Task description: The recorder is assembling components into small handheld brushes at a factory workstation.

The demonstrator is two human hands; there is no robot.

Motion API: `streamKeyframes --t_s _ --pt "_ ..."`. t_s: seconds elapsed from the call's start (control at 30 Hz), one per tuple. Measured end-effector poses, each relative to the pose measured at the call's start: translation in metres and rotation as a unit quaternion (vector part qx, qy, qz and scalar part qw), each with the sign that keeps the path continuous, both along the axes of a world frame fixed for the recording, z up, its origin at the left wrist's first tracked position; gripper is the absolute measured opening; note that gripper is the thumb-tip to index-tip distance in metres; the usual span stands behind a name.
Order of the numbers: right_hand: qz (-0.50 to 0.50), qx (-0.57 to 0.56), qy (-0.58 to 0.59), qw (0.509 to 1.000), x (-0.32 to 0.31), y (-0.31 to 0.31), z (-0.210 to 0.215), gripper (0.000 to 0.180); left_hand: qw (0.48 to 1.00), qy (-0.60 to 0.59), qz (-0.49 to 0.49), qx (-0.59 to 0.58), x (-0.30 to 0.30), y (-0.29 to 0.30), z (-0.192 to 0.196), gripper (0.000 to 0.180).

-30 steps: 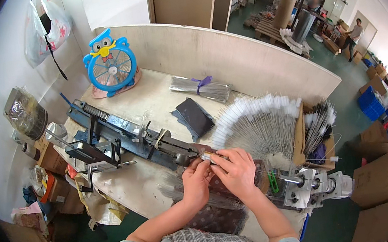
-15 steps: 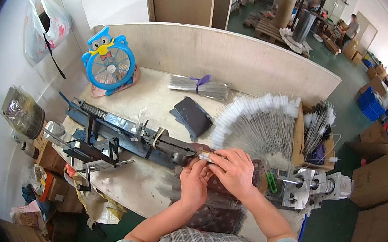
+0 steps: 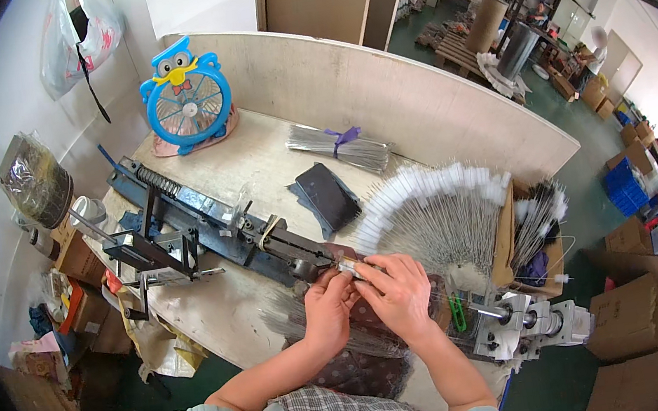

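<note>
At the near end of a long dark metal bench device [image 3: 215, 220], both my hands meet with fingertips pinched together. My right hand [image 3: 396, 290] has thumb and forefinger closed at a small whitish piece [image 3: 348, 264]. My left hand [image 3: 328, 312] is closed just left of it, its fingertips close against the same spot; what lies in them is mostly hidden. Under my wrists a dark dotted cloth [image 3: 375, 366] covers my lap edge, with thin wires lying over part of it. Beyond my right hand, many thin wire brushes with white tips [image 3: 430, 217] fan out on the table.
A blue cartoon fan [image 3: 188, 107], a purple-tied wire bundle [image 3: 342, 145] and a dark phone [image 3: 326, 197] lie farther back. To the right are a silver motor-like machine [image 3: 532, 324], a green clip-like object [image 3: 457, 313] and a carton of brushes [image 3: 537, 236]. A low board [image 3: 380, 86] edges the table.
My hands keep almost the same pinched pose at the device's end. The whole view has shifted slightly; the things on the table have not visibly moved.
</note>
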State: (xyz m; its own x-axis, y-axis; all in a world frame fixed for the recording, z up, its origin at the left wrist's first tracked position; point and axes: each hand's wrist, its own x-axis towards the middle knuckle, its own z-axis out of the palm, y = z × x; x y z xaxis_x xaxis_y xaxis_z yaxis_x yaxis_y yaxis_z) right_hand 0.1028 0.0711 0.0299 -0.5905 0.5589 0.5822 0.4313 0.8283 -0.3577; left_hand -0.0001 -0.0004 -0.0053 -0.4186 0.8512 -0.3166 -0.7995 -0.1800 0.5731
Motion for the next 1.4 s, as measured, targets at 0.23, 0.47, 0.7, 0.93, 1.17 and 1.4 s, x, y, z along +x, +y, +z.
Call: streamKeyframes --t_s 0.23,0.47,0.7,0.93,1.17,1.4 --pt "0.001 0.005 0.001 1.0 0.005 0.002 -0.005 0.028 1.0 0.017 0.004 -0.02 0.003 0.002 0.003 0.012" --pt "0.005 0.007 0.005 1.0 0.004 0.005 -0.006 0.028 1.0 0.017 0.0 -0.018 0.001 0.004 -0.001 0.012" --pt "-0.017 -0.005 0.005 1.0 0.014 0.0 0.02 0.027 1.0 -0.027 0.01 -0.013 -0.002 0.001 -0.001 0.039" --pt "-0.02 0.005 -0.115 0.993 0.03 -0.01 0.014 0.019 0.999 0.009 -0.024 -0.033 -0.001 -0.009 0.006 0.059" --pt "-0.018 -0.024 -0.004 1.0 0.04 -0.008 0.026 0.018 0.991 0.083 -0.09 -0.061 -0.002 -0.012 0.002 0.053" --pt "-0.053 -0.159 -0.073 0.983 0.097 -0.038 -0.005 0.016 0.962 0.209 -0.138 -0.106 -0.039 -0.057 -0.016 0.044"
